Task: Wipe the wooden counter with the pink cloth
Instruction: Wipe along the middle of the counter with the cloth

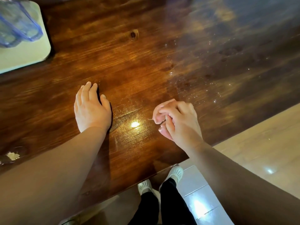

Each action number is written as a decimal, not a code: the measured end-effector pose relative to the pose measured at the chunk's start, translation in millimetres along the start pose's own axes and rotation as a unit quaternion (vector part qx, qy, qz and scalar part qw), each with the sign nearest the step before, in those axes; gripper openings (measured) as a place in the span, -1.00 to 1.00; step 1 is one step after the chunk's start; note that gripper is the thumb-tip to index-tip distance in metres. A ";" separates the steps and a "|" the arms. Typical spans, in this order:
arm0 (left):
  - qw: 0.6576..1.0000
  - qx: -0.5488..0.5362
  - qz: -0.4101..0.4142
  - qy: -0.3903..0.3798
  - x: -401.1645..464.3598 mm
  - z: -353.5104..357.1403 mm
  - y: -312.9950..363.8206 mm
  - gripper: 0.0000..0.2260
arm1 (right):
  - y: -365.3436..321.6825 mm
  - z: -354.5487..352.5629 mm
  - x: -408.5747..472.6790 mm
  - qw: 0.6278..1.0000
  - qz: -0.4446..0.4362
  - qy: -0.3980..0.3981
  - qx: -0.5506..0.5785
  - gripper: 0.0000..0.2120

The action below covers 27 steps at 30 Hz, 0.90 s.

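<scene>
Right hand (177, 120) clamps the balled pink cloth (159, 108); left hand (91, 109), fingers straight, rests flat on the tabletop (146, 59); better to spread the cloth toward the droplets (203, 88).

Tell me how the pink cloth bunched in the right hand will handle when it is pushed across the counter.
The pink cloth looks soft and floppy: it is balled small inside the right hand. Probably light, since only a little shows. A loose thread hangs out, so it may snag.

Left hand (91, 109) lying palm-down, fingers (88, 88) straight and together, forearm reaching forward from lower left, right hand (177, 119) hovering to its right, fingers (164, 111) curling inward, pinching something small and pinkish, forearm angling in from lower right
</scene>
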<state>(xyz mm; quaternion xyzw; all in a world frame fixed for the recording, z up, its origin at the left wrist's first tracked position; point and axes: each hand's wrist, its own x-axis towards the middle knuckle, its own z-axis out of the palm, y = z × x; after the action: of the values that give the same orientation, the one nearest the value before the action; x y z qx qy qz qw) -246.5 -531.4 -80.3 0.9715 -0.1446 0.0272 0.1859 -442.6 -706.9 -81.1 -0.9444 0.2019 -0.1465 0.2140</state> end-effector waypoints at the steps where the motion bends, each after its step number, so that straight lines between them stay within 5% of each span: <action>1: 1.000 0.000 0.000 0.000 -0.4 -0.6 0.3 -0.57 | -1.3 2.2 9.1 1.000 0.018 0.006 -0.005 -0.81; 8: 1.000 -0.002 -0.002 -0.004 -0.2 -1.8 2.5 -0.57 | -14.8 -7.7 -54.9 0.999 0.026 -0.008 0.016 -0.73; 13: 1.000 0.009 -0.003 -0.004 0.4 0.3 0.3 -0.56 | -12.8 1.2 2.5 1.000 0.029 -0.006 0.004 -0.78; 17: 1.000 0.012 0.000 -0.002 0.3 -1.3 1.6 -0.56 | -23.3 4.4 -15.1 0.999 0.052 -0.002 0.016 -0.62; 24: 1.000 0.008 0.006 -0.006 -0.1 -0.8 -0.1 -0.56 | -13.0 -4.1 -39.5 0.996 -0.067 -0.052 0.020 -0.80; 27: 1.000 0.003 0.013 -0.003 1.8 0.3 -1.5 -0.55 | -20.9 3.4 -37.7 1.000 0.018 -0.001 0.003 -0.78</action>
<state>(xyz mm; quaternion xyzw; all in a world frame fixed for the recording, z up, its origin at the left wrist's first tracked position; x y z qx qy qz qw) -244.3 -530.7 -80.9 0.9702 -0.1575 0.0272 0.1819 -467.7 -671.7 -81.6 -0.9402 0.2186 -0.1418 0.2195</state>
